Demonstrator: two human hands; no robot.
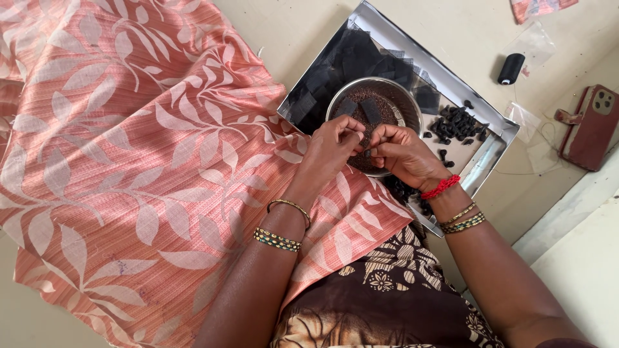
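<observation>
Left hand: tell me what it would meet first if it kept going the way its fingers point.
The left hand points up and right, at the round steel bowl of dark brown grains. It would probably meet the small black cloth squares lying on the grains first; depth is unclear.

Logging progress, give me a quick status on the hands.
Left hand and right hand pinching a small dark piece over steel bowl. Nothing blocking.
</observation>
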